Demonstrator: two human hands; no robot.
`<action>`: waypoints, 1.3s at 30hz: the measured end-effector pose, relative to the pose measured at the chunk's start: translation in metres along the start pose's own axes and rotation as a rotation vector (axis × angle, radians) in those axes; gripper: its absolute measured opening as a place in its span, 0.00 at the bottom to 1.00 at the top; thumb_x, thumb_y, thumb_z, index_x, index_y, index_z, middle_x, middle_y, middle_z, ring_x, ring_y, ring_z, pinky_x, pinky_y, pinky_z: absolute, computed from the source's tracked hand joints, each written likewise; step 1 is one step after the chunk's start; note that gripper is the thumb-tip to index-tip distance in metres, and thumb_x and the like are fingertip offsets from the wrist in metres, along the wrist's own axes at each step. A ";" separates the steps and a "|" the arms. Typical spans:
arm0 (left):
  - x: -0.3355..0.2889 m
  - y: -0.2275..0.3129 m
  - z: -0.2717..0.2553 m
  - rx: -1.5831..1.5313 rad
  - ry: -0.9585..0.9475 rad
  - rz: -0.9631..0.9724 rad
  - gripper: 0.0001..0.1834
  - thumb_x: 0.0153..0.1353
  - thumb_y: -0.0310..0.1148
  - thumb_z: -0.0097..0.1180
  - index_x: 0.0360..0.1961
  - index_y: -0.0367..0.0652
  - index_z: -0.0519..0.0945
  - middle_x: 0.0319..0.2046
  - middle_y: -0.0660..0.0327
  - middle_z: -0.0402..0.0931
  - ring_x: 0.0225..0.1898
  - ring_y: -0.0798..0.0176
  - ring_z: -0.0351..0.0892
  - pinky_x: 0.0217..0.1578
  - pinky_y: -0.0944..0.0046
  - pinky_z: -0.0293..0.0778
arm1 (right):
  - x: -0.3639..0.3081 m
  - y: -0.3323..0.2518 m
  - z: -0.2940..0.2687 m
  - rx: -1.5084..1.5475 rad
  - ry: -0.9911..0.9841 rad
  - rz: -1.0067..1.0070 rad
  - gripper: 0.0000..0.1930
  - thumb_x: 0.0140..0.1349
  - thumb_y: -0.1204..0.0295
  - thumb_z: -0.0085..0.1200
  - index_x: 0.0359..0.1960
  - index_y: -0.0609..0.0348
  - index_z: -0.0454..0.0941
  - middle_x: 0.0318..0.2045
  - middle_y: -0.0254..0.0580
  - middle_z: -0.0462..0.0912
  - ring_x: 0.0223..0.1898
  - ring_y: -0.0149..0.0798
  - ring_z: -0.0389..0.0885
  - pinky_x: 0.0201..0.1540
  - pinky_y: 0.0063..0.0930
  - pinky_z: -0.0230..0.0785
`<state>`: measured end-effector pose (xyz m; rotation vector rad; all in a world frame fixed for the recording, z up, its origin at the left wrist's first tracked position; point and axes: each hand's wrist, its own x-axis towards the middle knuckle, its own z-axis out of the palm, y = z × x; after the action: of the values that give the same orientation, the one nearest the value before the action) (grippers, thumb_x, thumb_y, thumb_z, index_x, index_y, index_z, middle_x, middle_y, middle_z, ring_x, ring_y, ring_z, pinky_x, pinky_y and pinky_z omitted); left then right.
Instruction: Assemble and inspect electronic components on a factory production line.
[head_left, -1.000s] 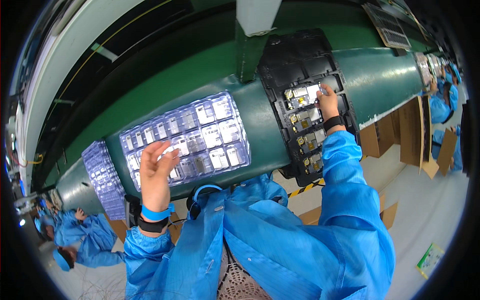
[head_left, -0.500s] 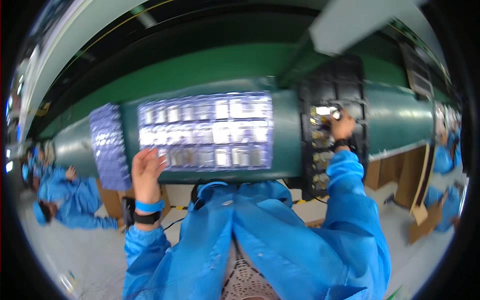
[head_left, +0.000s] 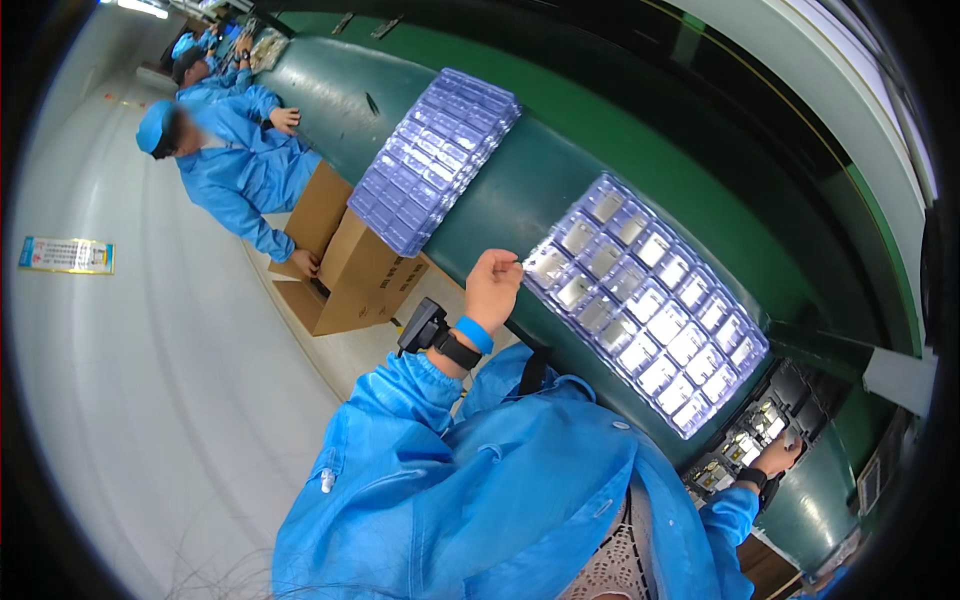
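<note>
A clear, bluish plastic tray [head_left: 592, 262] with rows of pockets lies on the green work surface, small silver metal parts in its pockets. At the tray's left corner is my left hand [head_left: 492, 290], thumb and fingertips pinched together on its edge. Farther right, my right hand [head_left: 776, 456] reaches over a black tray [head_left: 815, 385] that holds several shiny metal parts [head_left: 742, 447]. Its fingers are bent around a small greyish metal part [head_left: 791, 437], partly hidden by the hand.
Another bluish pocketed tray [head_left: 432, 165], seemingly a stack, lies to the left on the green work surface [head_left: 335, 85]. Below it stands an open cardboard box [head_left: 365, 280], with a co-worker in blue [head_left: 235, 170] beside it. A grey metal post [head_left: 900, 380] rises at the right.
The view has turned and swung left, bringing the co-worker and box closer. My left hand stays by the filled tray's corner; my right hand remains over the black tray.
</note>
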<state>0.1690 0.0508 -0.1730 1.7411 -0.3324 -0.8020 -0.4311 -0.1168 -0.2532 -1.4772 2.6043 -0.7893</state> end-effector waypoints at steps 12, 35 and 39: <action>0.061 -0.009 0.009 0.299 0.115 0.181 0.06 0.51 0.29 0.53 0.28 0.38 0.75 0.27 0.54 0.73 0.28 0.58 0.74 0.32 0.63 0.70 | -0.068 -0.178 -0.018 0.530 -0.284 -0.154 0.12 0.56 0.79 0.49 0.43 0.65 0.71 0.39 0.39 0.75 0.40 0.31 0.72 0.45 0.21 0.63; 0.119 0.021 0.009 0.189 -0.450 -0.084 0.09 0.56 0.31 0.53 0.34 0.37 0.73 0.26 0.61 0.73 0.25 0.69 0.73 0.26 0.72 0.70 | -0.266 -0.406 -0.001 -0.036 -0.452 -0.626 0.14 0.40 0.69 0.61 0.30 0.57 0.75 0.31 0.42 0.70 0.36 0.46 0.69 0.36 0.39 0.60; 0.133 0.005 0.014 0.208 -0.380 0.056 0.09 0.54 0.30 0.54 0.34 0.36 0.72 0.25 0.58 0.73 0.24 0.68 0.74 0.26 0.70 0.71 | -0.274 -0.398 0.004 -0.105 -0.427 -0.621 0.18 0.39 0.71 0.62 0.35 0.56 0.73 0.32 0.43 0.71 0.36 0.46 0.69 0.36 0.39 0.60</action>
<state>0.2577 -0.0396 -0.2165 1.7558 -0.7388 -1.0893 0.0334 -0.0609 -0.1337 -2.2305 1.9111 -0.2992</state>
